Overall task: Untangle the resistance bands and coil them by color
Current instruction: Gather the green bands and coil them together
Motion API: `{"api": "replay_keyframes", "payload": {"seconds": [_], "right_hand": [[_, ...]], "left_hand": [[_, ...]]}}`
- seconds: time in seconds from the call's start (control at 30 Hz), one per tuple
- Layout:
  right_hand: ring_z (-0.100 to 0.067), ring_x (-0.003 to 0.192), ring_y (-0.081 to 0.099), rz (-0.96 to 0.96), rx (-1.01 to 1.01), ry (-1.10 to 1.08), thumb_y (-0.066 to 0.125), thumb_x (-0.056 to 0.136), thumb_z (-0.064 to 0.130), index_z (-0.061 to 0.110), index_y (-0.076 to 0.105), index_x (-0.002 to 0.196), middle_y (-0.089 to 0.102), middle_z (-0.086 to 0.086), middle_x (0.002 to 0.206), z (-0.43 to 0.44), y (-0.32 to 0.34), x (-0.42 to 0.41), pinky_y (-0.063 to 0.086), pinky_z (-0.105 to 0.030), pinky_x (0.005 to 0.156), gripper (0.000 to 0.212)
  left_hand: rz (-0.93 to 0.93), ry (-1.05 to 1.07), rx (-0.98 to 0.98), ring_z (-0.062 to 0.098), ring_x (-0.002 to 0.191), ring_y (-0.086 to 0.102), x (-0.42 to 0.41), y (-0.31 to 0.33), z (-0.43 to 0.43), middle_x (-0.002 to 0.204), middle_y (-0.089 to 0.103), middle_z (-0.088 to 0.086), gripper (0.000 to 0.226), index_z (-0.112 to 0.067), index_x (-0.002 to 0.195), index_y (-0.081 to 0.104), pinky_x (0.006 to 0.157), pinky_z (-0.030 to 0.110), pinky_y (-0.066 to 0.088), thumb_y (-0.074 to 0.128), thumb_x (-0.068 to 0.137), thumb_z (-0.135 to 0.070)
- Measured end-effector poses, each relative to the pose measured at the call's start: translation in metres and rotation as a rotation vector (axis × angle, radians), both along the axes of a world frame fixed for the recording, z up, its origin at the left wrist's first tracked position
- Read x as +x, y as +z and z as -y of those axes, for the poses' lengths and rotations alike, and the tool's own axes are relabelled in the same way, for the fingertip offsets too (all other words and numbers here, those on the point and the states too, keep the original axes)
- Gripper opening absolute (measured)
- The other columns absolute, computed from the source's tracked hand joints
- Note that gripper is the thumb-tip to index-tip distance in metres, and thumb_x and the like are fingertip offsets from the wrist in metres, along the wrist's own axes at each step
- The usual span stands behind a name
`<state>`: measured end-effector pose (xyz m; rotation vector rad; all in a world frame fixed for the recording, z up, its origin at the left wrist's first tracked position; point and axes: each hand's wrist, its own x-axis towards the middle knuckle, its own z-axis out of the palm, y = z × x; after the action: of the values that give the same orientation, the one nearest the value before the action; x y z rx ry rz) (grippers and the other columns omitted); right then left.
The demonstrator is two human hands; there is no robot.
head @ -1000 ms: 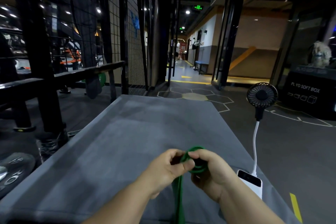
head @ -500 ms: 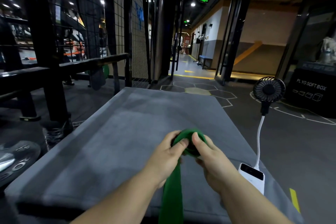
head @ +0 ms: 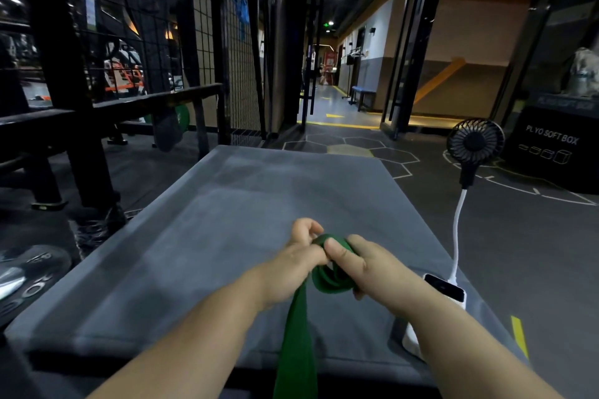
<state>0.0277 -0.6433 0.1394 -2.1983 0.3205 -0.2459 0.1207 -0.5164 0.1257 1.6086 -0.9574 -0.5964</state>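
Over the last second the flat dark-green rubber resistance band point(head: 327, 272) has gained at least one more visible turn: what was a single small loop between the fingers now shows as several stacked layers, and the free tail below the hands has turned from edge-on to lying broad and flat. By that sign the coiling of this color is well under way but unfinished, since a long strip of band hangs down past the near edge of the grey fabric-covered padded tabletop point(head: 227, 220) and out of view. The left hand point(head: 293, 264) is closed with its fingertips pinching the top of the coil, while the right hand point(head: 363, 264) is wrapped around the roll, thumb pressed on its outer layer. The band looks matte, smooth and stretchy, a wide ribbon that flattens readily. No other bands are visible. A white rectangular power bank point(head: 445, 290) lies just beside the right wrist, a white gooseneck rising from it to a small black round fan point(head: 475, 142).
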Motion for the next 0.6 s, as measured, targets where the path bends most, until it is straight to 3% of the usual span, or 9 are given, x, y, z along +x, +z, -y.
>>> {"api": "replay_keyframes", "payload": {"seconds": [0.07, 0.17, 0.23, 0.3, 0.4, 0.5, 0.53, 0.6], "right_hand": [[-0.013, 0.056, 0.05, 0.085, 0.076, -0.043, 0.047, 0.07, 0.069, 0.007, 0.053, 0.084, 0.051, -0.001, 0.068, -0.001, -0.004, 0.003, 0.044, -0.026, 0.054, 0.064], [-0.022, 0.068, 0.057, 0.194, 0.217, -0.125, 0.049, 0.067, 0.082, 0.0, 0.057, 0.09, 0.059, -0.009, 0.074, -0.003, -0.017, 0.008, 0.047, -0.033, 0.069, 0.086], [-0.029, 0.093, 0.064, 0.247, 0.368, -0.222, 0.046, 0.062, 0.091, 0.002, 0.061, 0.099, 0.067, -0.016, 0.098, -0.005, -0.024, 0.011, 0.051, -0.042, 0.089, 0.097], [-0.025, 0.1, 0.065, 0.301, 0.497, -0.291, 0.043, 0.07, 0.08, 0.009, 0.064, 0.101, 0.067, -0.014, 0.105, -0.008, -0.026, 0.013, 0.051, -0.038, 0.089, 0.081], [-0.009, 0.101, 0.063, 0.317, 0.581, -0.291, 0.032, 0.08, 0.072, 0.021, 0.064, 0.106, 0.067, 0.0, 0.109, -0.018, -0.031, 0.013, 0.047, -0.026, 0.084, 0.065], [-0.014, 0.117, 0.053, 0.272, 0.521, -0.301, 0.029, 0.073, 0.08, 0.036, 0.059, 0.105, 0.06, 0.002, 0.123, -0.023, -0.037, 0.017, 0.04, -0.037, 0.103, 0.063], [-0.014, 0.115, 0.053, 0.253, 0.484, -0.303, 0.031, 0.076, 0.078, 0.037, 0.056, 0.101, 0.058, 0.001, 0.123, -0.02, -0.034, 0.018, 0.041, -0.037, 0.102, 0.054], [-0.009, 0.103, 0.055, 0.242, 0.44, -0.276, 0.042, 0.093, 0.06, 0.032, 0.054, 0.102, 0.058, 0.001, 0.119, -0.009, -0.022, 0.016, 0.044, -0.028, 0.084, 0.032]], "left_hand": [[-0.228, -0.004, -0.15, 0.017, 0.098, 0.046, 0.0, -0.003, 0.003, 0.104, 0.044, 0.009, 0.058, -0.017, 0.107, 0.036, 0.089, 0.031, 0.038, 0.057, 0.055, -0.032], [-0.448, 0.038, -0.261, 0.019, 0.095, 0.056, -0.005, -0.014, 0.007, 0.104, 0.057, 0.013, 0.047, -0.01, 0.111, 0.042, 0.087, 0.035, 0.044, 0.053, 0.069, -0.027], [-0.376, 0.054, -0.182, 0.014, 0.097, 0.063, -0.011, -0.023, 0.011, 0.109, 0.066, 0.003, 0.053, -0.014, 0.118, 0.048, 0.086, 0.033, 0.047, 0.057, 0.075, -0.043], [-0.327, 0.061, -0.155, 0.011, 0.104, 0.064, -0.017, -0.028, 0.015, 0.117, 0.067, 0.0, 0.052, -0.019, 0.124, 0.05, 0.093, 0.034, 0.05, 0.06, 0.084, -0.051], [-0.327, 0.125, -0.218, 0.001, 0.098, 0.064, -0.02, -0.023, 0.018, 0.112, 0.066, -0.003, 0.031, -0.021, 0.123, 0.048, 0.08, 0.017, 0.051, 0.05, 0.095, -0.035], [-0.272, 0.197, -0.211, 0.003, 0.1, 0.063, -0.011, -0.023, 0.017, 0.112, 0.065, -0.001, 0.031, -0.019, 0.125, 0.048, 0.08, 0.015, 0.048, 0.047, 0.098, -0.033], [-0.251, 0.203, -0.194, 0.004, 0.103, 0.061, -0.008, -0.021, 0.014, 0.115, 0.064, 0.0, 0.032, -0.019, 0.126, 0.048, 0.083, 0.017, 0.047, 0.046, 0.098, -0.034], [-0.163, 0.172, -0.114, 0.003, 0.108, 0.057, -0.001, -0.015, 0.009, 0.123, 0.06, -0.001, 0.033, -0.021, 0.129, 0.047, 0.085, 0.014, 0.044, 0.044, 0.099, -0.036]]}}
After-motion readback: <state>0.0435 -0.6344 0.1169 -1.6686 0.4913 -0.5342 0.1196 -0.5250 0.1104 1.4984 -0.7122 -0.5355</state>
